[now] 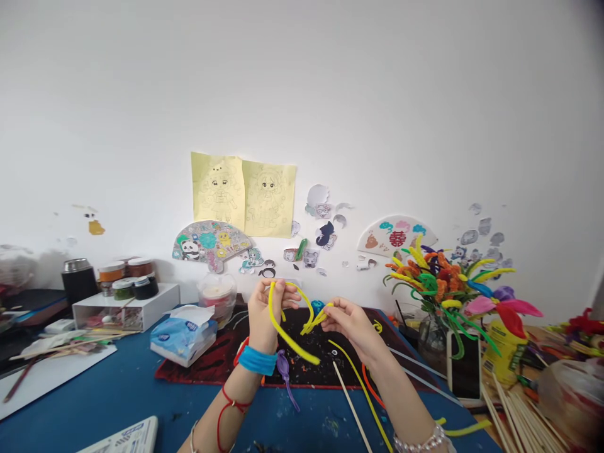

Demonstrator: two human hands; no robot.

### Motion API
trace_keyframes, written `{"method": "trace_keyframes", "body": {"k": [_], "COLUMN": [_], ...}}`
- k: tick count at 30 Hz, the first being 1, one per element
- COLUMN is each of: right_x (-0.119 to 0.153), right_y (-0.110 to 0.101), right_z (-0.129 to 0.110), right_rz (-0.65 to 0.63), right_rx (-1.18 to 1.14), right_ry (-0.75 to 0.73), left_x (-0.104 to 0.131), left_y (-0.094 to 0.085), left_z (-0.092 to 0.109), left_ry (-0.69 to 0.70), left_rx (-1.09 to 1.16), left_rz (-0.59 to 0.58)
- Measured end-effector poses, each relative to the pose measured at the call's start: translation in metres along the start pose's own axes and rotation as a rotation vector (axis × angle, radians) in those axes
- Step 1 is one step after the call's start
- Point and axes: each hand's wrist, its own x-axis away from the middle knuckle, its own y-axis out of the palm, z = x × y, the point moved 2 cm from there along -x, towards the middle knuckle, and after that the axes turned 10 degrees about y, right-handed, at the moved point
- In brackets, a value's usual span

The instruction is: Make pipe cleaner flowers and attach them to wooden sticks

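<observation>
A yellow pipe cleaner (pixel 289 340) hangs in a curve from my left hand (pixel 267 311), whose thumb and fingers are closed on it. Its other part arches over toward the right. My right hand (pixel 352 324) pinches a folded yellow loop (pixel 317 319) at the arch's right end, with several strands bunched together. Whether both hands hold one piece or two cannot be made out. Both hands are raised above a dark mat (pixel 212 371). Below them lie a purple twisted piece (pixel 284 374), a wooden stick (pixel 352 406) and a long yellow pipe cleaner (pixel 363 384).
A tissue pack (pixel 184 333) and a white drawer box (pixel 127 308) stand at the left. At the right are a vase of colourful pipe-cleaner flowers (pixel 438 283), a phone (pixel 465 371), a yellow bottle (pixel 504 352) and wooden sticks (pixel 523 409). An orange loop (pixel 372 387) lies near my right forearm.
</observation>
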Motion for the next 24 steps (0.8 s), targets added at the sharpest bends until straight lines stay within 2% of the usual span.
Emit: {"method": "trace_keyframes", "body": {"k": [6, 13, 19, 24], "right_x": [-0.007, -0.004, -0.003, -0.003], "right_y": [-0.007, -0.003, -0.004, -0.005], "right_z": [0.002, 0.002, 0.005, 0.003], "right_rz": [0.03, -0.038, -0.118, -0.188], "right_rx": [0.005, -0.096, -0.176, -0.217], "right_ry": [-0.026, 0.018, 0.058, 0.036], "left_x": [-0.003, 0.005, 0.006, 0.005], "left_y": [-0.003, 0.005, 0.005, 0.004], "left_z": [0.01, 0.014, 0.006, -0.006], "left_ry": [0.036, -0.062, -0.076, -0.099], "left_rx": [0.03, 0.109, 0.114, 0.094], "left_rz": [0.02, -0.041, -0.068, -0.069]}}
